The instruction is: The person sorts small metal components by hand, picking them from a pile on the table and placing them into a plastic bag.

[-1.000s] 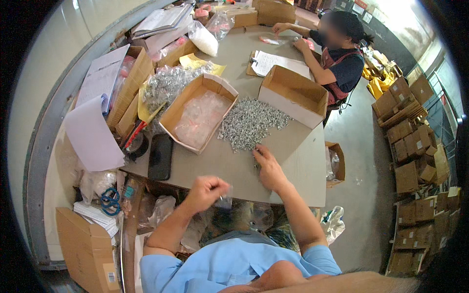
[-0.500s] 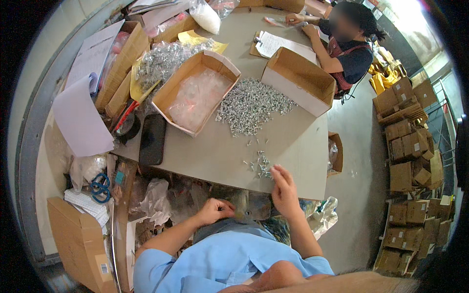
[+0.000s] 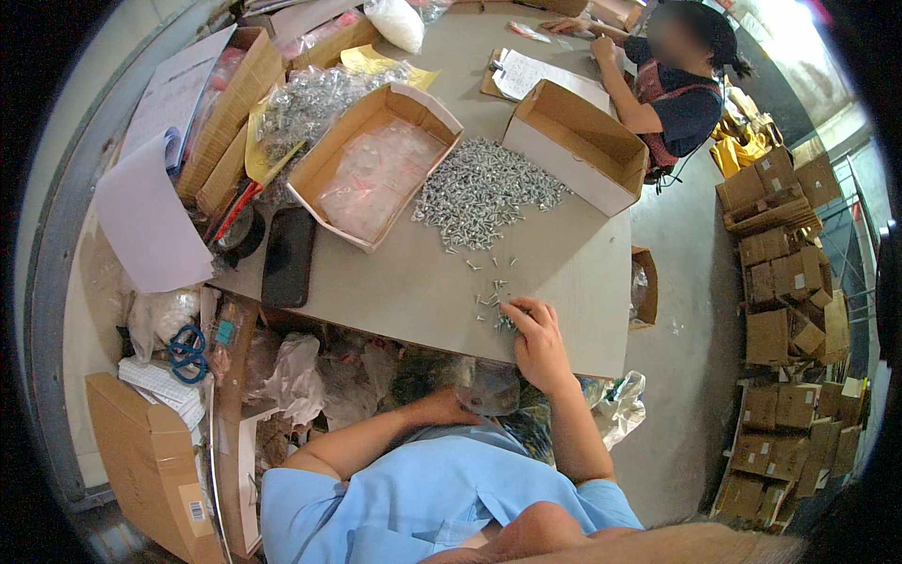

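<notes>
A big heap of silver screws (image 3: 479, 193) lies mid-table, with several loose screws (image 3: 487, 301) trailing toward the near edge. My right hand (image 3: 540, 343) is over the nearest of these, fingers apart and bent down, the fingertips touching screws. Some screws are partly hidden beneath them. Below the table edge, at my lap, my left hand (image 3: 453, 406) is closed at the side of a clear plastic bag (image 3: 489, 387); its fingertips are hidden there.
Left of the heap stands an open box (image 3: 310, 193) holding clear bags; an empty box (image 3: 601, 179) is to its right. A black phone (image 3: 287, 258) lies near the left edge. Bagged hardware (image 3: 315, 108) and papers (image 3: 150, 221) crowd the left. A co-worker (image 3: 672, 94) sits far right beside a clipboard (image 3: 554, 80).
My right hand has moved left, its fingers bending down onto the loose screws. My left hand has shifted right to the clear bag. The co-worker's hands have moved slightly.
</notes>
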`<state>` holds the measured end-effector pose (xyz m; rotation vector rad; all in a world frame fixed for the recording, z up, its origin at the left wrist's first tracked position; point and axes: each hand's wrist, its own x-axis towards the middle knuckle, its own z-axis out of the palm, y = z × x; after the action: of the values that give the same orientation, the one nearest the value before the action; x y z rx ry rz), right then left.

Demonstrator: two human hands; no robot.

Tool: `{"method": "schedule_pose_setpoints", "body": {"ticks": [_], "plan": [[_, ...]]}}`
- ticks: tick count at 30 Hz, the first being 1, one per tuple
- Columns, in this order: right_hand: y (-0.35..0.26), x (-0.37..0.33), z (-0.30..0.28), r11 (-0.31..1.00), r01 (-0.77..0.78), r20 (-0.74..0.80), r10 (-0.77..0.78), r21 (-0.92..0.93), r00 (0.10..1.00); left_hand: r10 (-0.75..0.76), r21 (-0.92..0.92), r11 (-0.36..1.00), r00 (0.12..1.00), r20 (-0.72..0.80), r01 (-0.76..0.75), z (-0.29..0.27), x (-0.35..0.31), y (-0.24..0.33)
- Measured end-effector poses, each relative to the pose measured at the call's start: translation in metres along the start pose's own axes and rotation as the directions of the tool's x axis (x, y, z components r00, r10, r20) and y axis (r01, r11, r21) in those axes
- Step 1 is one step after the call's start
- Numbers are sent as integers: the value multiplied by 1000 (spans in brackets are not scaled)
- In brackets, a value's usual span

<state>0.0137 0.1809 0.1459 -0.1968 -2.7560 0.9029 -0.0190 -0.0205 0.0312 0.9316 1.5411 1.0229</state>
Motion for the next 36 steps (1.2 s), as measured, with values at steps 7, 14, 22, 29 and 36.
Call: {"method": "schedule_pose_setpoints", "body": {"ticks": [7,14,22,29,36], "plan": [[4,-30,-9,987,-67,-70,79,149,994,-27,-79,997,1000,12,28,8,3,13],[12,-30,-15,983,-110,-135,130,144,982,85,-173,981,996,-5,-85,17,5,-2],[2,-20,-9,994,-110,-87,109,-8,990,47,-119,992,998,-39,-52,20,6,-6],[6,-22,3,995,-92,-191,83,-39,978,-76,-151,985,997,29,79,13,3,10],[9,-31,4,990,-132,-155,124,-43,980,-74,-145,987,997,24,76,11,3,14]]}}
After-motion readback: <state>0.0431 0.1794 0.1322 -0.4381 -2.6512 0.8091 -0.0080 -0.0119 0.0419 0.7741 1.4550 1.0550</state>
